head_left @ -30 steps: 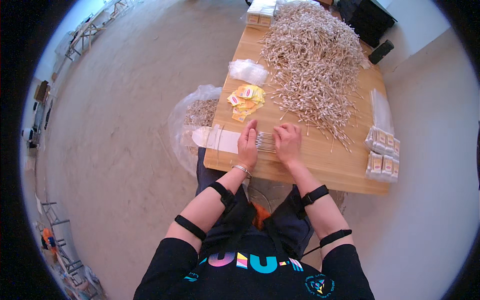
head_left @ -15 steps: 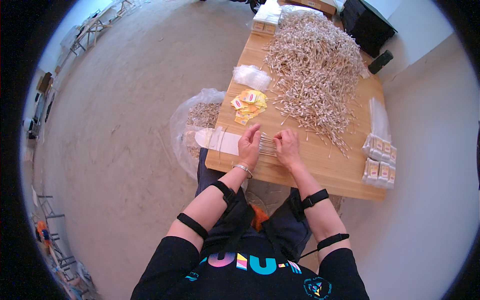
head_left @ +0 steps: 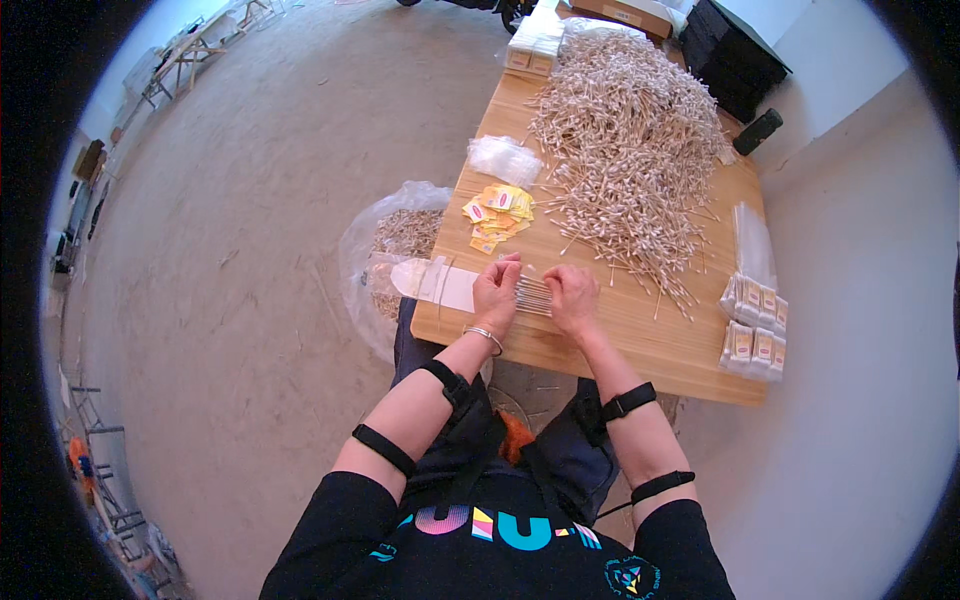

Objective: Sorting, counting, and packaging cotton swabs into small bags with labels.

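A flat row of wooden-stick cotton swabs lies between my two hands near the table's front edge. My left hand is closed about its left ends, thumb and fingers drawn together. The right ends are pinched by my right hand, its fingers curled. Fingers hide the swab tips on both sides. Left of my left hand, a white strip with a rounded end lies flat and reaches over the table's left edge. A large heap of loose cotton swabs rises beyond my hands.
Yellow cards and clear plastic bags lie along the left side. Filled swab packets sit at the right edge, beside clear sleeves. A black box stands far right. Below the left edge is a plastic sack of swabs.
My left fingertips have drawn closer together over the swab ends. My right hand has barely shifted, still at the right ends. The view has tilted slightly.
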Available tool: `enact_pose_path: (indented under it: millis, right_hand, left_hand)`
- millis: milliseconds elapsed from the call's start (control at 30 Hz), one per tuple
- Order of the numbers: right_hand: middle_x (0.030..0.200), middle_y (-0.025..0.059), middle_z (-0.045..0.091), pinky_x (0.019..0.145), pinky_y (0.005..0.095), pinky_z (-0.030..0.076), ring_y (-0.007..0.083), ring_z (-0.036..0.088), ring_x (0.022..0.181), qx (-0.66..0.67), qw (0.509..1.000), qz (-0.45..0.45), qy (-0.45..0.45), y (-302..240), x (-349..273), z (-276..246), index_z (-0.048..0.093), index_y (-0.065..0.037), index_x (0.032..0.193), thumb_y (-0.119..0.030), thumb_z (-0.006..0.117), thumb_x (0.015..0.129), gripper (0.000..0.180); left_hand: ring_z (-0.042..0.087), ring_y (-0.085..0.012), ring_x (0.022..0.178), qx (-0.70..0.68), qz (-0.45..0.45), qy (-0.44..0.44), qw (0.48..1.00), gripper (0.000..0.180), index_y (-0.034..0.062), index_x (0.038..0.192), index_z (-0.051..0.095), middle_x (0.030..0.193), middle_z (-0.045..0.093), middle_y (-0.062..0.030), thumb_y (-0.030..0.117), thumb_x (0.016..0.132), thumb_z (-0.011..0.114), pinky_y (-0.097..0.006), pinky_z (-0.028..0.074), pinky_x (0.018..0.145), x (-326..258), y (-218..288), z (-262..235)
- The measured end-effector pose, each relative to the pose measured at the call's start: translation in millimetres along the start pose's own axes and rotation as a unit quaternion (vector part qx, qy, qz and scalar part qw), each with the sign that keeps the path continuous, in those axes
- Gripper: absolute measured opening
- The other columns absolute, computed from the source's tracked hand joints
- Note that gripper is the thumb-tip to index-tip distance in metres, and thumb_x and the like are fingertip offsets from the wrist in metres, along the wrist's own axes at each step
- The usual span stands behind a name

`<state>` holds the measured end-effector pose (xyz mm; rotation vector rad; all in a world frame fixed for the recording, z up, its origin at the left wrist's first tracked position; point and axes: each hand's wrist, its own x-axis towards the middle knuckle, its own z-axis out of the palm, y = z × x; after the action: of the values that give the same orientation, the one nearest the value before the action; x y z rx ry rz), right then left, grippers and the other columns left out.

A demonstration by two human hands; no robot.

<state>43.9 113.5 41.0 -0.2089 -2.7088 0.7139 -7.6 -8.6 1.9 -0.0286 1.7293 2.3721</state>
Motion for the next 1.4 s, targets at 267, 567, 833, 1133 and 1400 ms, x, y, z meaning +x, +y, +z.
enact_pose_path:
  millis: [267, 567, 833, 1133, 1400]
  right_hand:
    - [0.081, 0.0053, 0.061, 0.081, 0.0393, 0.039, 0.0265, 0.053, 0.086, -0.065, 0.996, 0.052, 0.032, 13, 14, 4, 0.065, -0.013, 0.079, -0.015, 0.062, 0.077, 0.005]
    - [0.1, 0.0038, 0.054, 0.084, 0.0401, 0.039, 0.0255, 0.048, 0.098, -0.068, 0.995, 0.046, 0.063, 0, 3, 4, 0.064, -0.014, 0.087, -0.018, 0.06, 0.078, 0.01]
    - [0.101, 0.006, 0.053, 0.084, 0.0408, 0.038, 0.0275, 0.047, 0.099, -0.037, 0.998, -0.005, 0.04, -7, -32, 7, 0.062, -0.012, 0.09, -0.013, 0.06, 0.077, 0.013]
    - [0.121, 0.0174, 0.049, 0.103, 0.0386, 0.031, 0.0333, 0.044, 0.116, 0.291, 0.943, 0.114, 0.117, 4, -32, 12, 0.054, -0.001, 0.104, 0.0, 0.048, 0.073, 0.032]
    - [0.133, 0.0245, 0.037, 0.109, 0.0408, 0.022, 0.0378, 0.031, 0.129, 0.276, 0.951, 0.085, 0.108, -6, -43, 10, 0.041, 0.002, 0.124, 0.0, 0.047, 0.068, 0.056]
  left_hand:
    - [0.055, -0.0075, 0.082, 0.032, -0.032, -0.024, 0.999, 0.021, -0.0007, 0.09, 0.061, 0.1, 0.063, -0.0057, 0.02, 0.089, 0.061, -0.022, 0.046, 0.073, -11, 10, -10]
    - [0.059, -0.0113, 0.088, 0.169, 0.066, -0.121, 0.976, 0.011, -0.0009, 0.088, 0.059, 0.095, 0.065, -0.0089, 0.007, 0.082, 0.065, -0.024, 0.048, 0.077, -50, 30, -49]
    - [0.057, -0.0113, 0.076, 0.394, 0.023, -0.471, 0.789, 0.021, 0.0024, 0.106, 0.059, 0.083, 0.061, -0.0019, 0.008, 0.086, 0.059, -0.026, 0.048, 0.07, -57, 69, -38]
    - [0.047, -0.0241, 0.117, 0.17, 0.087, -0.096, 0.977, 0.037, -0.0018, 0.127, 0.044, 0.126, 0.049, -0.0172, 0.012, 0.093, 0.045, -0.032, 0.035, 0.1, -51, 28, -16]
    - [0.041, -0.0225, 0.124, 0.005, 0.054, -0.052, 0.997, 0.04, -0.0044, 0.13, 0.041, 0.132, 0.045, -0.0169, 0.02, 0.099, 0.035, -0.031, 0.031, 0.104, -41, 2, -4]
